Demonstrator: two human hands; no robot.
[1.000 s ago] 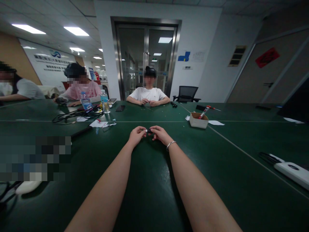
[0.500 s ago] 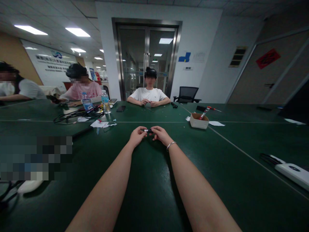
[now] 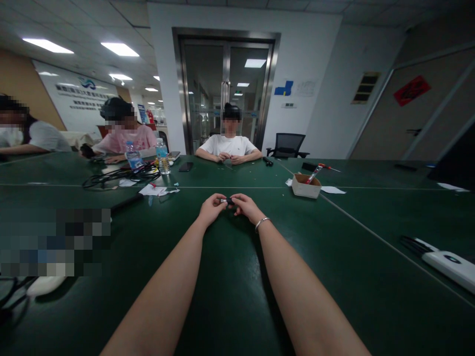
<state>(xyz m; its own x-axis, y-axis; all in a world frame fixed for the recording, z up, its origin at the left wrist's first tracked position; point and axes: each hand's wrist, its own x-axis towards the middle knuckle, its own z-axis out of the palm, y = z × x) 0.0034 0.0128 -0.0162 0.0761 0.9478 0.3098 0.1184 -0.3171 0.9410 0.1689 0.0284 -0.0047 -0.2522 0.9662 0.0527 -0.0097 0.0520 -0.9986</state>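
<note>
Currently both hands meet over the tabletop (image 3: 230,277), short of its pale seam. Clock positions taken from them, 12 straight ahead.

Held: one small dark piece (image 3: 228,201) with a silvery end, between the hands. Left hand (image 3: 211,209) pinches at the silvery end, right hand (image 3: 248,206) at the dark end; fingertips drawn close together, covering much of it. Exact shape can't be made out, nor whether it is one part or two. Bracelet (image 3: 261,224) on the right wrist.

At 2 o'clock: open box (image 3: 306,189), a red-and-white item (image 3: 313,174) leaning out; lower portion hidden by the wall. At 4: white device (image 3: 447,265), cut off by the right edge.

At 10: two bottles (image 3: 134,157) (image 3: 162,157) by a black cable tangle (image 3: 122,177); individual runs hard to trace. At 8: pixel blocks mask most of whatever lies there; a white rounded end (image 3: 46,287) shows beneath.

At 12: seated person (image 3: 229,146), fingers near each other, contents unclear. Far-left person (image 3: 40,136) partly out of view.
</note>
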